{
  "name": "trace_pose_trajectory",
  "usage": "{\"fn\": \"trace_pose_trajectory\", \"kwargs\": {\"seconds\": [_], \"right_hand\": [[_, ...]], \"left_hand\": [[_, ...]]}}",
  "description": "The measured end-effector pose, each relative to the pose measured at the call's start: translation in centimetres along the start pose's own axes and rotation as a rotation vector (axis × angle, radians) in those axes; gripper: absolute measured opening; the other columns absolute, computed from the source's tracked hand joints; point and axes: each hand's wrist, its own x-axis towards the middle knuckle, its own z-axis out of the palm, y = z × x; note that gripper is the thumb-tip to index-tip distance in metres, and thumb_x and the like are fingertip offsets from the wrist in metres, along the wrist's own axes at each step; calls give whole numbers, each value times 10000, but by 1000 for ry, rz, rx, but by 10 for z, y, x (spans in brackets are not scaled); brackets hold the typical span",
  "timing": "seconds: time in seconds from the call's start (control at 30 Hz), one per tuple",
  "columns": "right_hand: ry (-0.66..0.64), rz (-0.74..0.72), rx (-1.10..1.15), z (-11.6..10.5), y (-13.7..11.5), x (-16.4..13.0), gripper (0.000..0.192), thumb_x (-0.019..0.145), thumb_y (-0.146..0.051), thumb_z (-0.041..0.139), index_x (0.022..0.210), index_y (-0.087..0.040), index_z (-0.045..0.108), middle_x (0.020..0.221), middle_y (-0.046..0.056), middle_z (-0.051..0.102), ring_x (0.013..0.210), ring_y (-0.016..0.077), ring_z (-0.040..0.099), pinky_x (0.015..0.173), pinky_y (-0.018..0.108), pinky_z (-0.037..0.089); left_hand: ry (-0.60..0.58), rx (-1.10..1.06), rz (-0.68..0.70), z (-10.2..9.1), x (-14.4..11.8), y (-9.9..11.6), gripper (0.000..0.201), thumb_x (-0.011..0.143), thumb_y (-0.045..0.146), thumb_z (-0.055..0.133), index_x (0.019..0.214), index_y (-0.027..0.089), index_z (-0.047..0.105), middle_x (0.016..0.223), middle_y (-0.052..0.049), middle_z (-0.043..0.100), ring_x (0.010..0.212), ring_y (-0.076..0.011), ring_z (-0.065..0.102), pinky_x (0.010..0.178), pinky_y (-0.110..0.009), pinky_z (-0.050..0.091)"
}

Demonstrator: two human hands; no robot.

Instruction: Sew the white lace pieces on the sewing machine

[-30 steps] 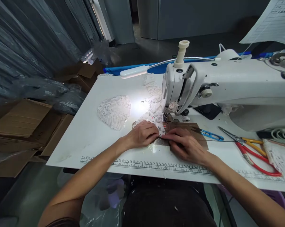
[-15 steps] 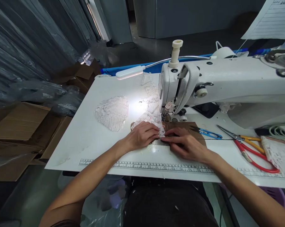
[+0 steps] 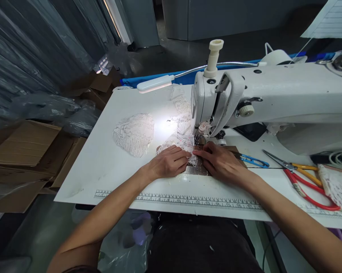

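Note:
White lace fabric [image 3: 185, 136] lies under the needle area of a white sewing machine [image 3: 261, 94], running back along the machine's left side. My left hand [image 3: 171, 161] rests on the lace, its fingers closed at the near edge. From the other side my right hand [image 3: 219, 159] pinches that edge with thumb and forefinger, just in front of the presser foot. The fingertips of both hands almost meet. A separate lace piece [image 3: 135, 134] lies flat to the left. Under my hands shows a metal plate [image 3: 197, 169].
Blue thread snips [image 3: 253, 161] and red-and-yellow scissors [image 3: 304, 178] lie on the right. A lamp [image 3: 156, 84] lights the white table [image 3: 102, 151]. A printed ruler [image 3: 188, 200] follows the front edge. Cardboard boxes [image 3: 25, 144] stand at left.
My right hand has moved forward and slightly left, closer to the presser foot. The lace's near edge has shifted forward a little with the fingers. My left hand stays nearly in place.

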Motion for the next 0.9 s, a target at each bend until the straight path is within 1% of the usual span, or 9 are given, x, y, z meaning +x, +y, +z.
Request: {"fn": "trace_pose_trajectory", "kwargs": {"seconds": [0.07, 0.13, 0.3, 0.43, 0.57, 0.63, 0.7, 0.8, 0.9], "right_hand": [[2, -9, -36, 0, 0, 1, 383, 953, -276, 374, 1252, -219, 606, 991, 144, 590, 813, 243, 571, 686, 401, 517], [12, 3, -18, -1, 0, 1, 385, 953, -283, 371, 1247, -222, 612, 1002, 146, 584, 827, 244, 568, 690, 403, 520], [43, 42, 160, -1, 1, -4, 387, 934, -230, 410, 1268, -220, 605, 1042, 128, 573, 897, 225, 578, 809, 409, 525], [61, 60, 232, 0, 2, -6, 383, 926, -209, 418, 1250, -219, 623, 1055, 128, 575, 929, 233, 590, 828, 424, 527], [70, 62, 279, -1, 4, -6, 364, 921, -214, 442, 1225, -201, 642, 1070, 134, 589, 941, 237, 599, 841, 430, 527], [91, 60, 325, -4, 4, -7, 376, 900, -163, 436, 1206, -196, 652, 1077, 122, 602, 940, 221, 609, 848, 413, 527], [98, 39, 371, -8, 4, -10, 383, 864, -115, 441, 1148, -203, 682, 1070, 101, 617, 937, 204, 615, 856, 396, 523], [56, -18, 354, -12, 0, -14, 355, 835, -122, 491, 1090, -231, 712, 1049, 87, 625, 977, 215, 592, 878, 410, 501], [19, -54, 271, -14, -4, -15, 371, 840, -150, 517, 1147, -260, 692, 1048, 96, 613, 1012, 238, 560, 884, 444, 475]], "left_hand": [[-8, -2, 30, 0, 1, -1, 133, 895, 108, 522, 890, 157, 645, 1042, -37, 712, 799, -138, 637, 699, -309, 523], [-4, -7, 42, 0, 2, -1, 111, 897, 117, 538, 913, 158, 640, 1041, -23, 716, 805, -132, 635, 701, -301, 506], [26, 40, 35, 1, 3, 2, 87, 912, 176, 557, 948, 179, 635, 1064, -31, 708, 774, -126, 630, 693, -300, 488], [48, 50, 39, 2, 2, 2, 90, 915, 167, 557, 967, 180, 630, 1044, -42, 707, 760, -129, 634, 681, -302, 509], [91, 31, 73, 3, 1, 1, 134, 906, 144, 581, 1035, 167, 606, 1025, -57, 708, 768, -137, 646, 664, -302, 541], [111, -4, 68, 4, 1, 1, 157, 906, 128, 580, 1059, 158, 591, 1040, -68, 702, 808, -142, 658, 688, -310, 564], [136, -54, 51, 5, 2, 1, 157, 906, 110, 573, 1058, 148, 582, 1047, -76, 695, 870, -148, 668, 725, -314, 582], [175, -100, 28, 7, 2, 1, 156, 892, 89, 587, 1042, 129, 580, 1041, -85, 692, 910, -151, 670, 751, -307, 592], [171, -90, 29, 8, 3, 1, 140, 887, 96, 597, 1025, 126, 592, 1032, -84, 697, 882, -152, 671, 738, -310, 589]]}}
